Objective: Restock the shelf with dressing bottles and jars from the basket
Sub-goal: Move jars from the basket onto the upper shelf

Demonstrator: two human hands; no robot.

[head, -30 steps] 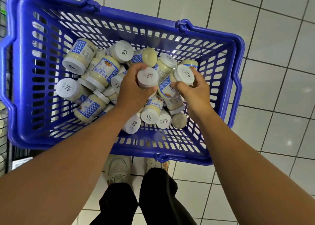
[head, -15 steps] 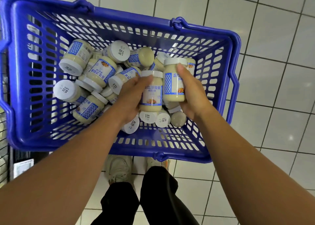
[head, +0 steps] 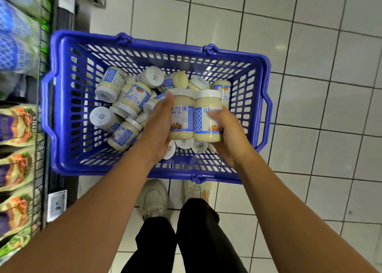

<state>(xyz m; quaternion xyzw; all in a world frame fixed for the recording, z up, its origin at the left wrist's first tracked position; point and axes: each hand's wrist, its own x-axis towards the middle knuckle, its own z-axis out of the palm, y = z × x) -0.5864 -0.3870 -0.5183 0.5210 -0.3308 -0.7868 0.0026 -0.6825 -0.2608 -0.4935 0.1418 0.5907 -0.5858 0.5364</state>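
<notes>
A blue plastic basket [head: 62,99] sits on the tiled floor, holding several white-lidded jars of pale dressing [head: 112,84] lying in a heap. My left hand [head: 157,126] grips one jar [head: 182,115] upright above the heap. My right hand [head: 227,132] holds a second jar [head: 206,115] upright, pressed side by side against the first. Both jars have blue-and-white labels facing me. The shelf [head: 41,128] runs along the left edge of the view.
The shelf's wire front holds blue-labelled packs [head: 12,51] above and orange-and-purple pouches [head: 16,167] below, with a price tag [head: 56,204] on its edge. My shoes [head: 154,198] stand just behind the basket. White floor tiles [head: 320,128] spread to the right.
Both hands lifted their jars out of the heap and turned them upright, side by side. The view pulled back and shifted, bringing the shelf into sight on the left.
</notes>
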